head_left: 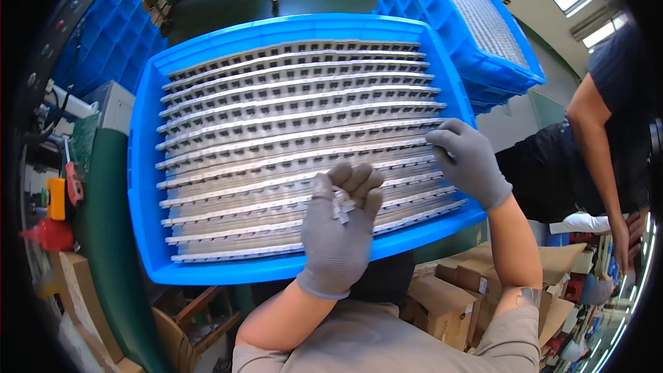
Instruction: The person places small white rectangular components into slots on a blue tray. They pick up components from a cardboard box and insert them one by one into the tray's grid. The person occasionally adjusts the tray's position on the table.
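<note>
In front of me a blue plastic crate (148,235) holds rows of long pale metal strips (276,139), with small dark clips or notches along the farther rows. My left hand (338,235), in a grey glove, is turned palm up over the near rows. Its fingers curl around a few small whitish pieces (341,206) lying in the palm. At the crate's right side my right hand (469,162), also gloved in grey, has thumb and fingers drawn together at the end of a middle row. Whatever it pinches is hidden or too small to name.
Another blue crate (449,21) of similar strips stands at the far right. Blue crates (114,34) are stacked far left. A person (594,131) in dark clothes stands to the right. Cardboard boxes (442,304) sit below right; a red-handled screwdriver (73,179) is at left.
</note>
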`<action>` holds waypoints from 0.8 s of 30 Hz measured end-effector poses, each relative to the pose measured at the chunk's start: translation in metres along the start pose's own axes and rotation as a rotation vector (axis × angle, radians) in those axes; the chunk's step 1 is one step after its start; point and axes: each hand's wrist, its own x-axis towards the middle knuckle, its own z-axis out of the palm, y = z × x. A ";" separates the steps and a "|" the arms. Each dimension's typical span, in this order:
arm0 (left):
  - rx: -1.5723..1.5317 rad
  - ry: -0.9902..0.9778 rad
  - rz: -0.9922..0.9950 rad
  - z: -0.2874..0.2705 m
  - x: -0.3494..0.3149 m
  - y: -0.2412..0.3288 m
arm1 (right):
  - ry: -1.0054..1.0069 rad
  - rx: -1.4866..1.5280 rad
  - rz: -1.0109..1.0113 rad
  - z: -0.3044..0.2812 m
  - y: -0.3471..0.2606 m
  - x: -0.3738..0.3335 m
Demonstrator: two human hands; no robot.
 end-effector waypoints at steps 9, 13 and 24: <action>0.038 -0.031 0.012 0.003 0.000 0.001 | 0.001 0.260 -0.238 0.007 -0.109 0.028; 0.074 -0.049 0.031 0.001 0.003 0.000 | -0.039 0.208 -0.239 0.012 -0.109 0.028; 0.144 -0.051 0.016 0.004 0.002 0.000 | 0.004 0.212 -0.241 0.012 -0.107 0.025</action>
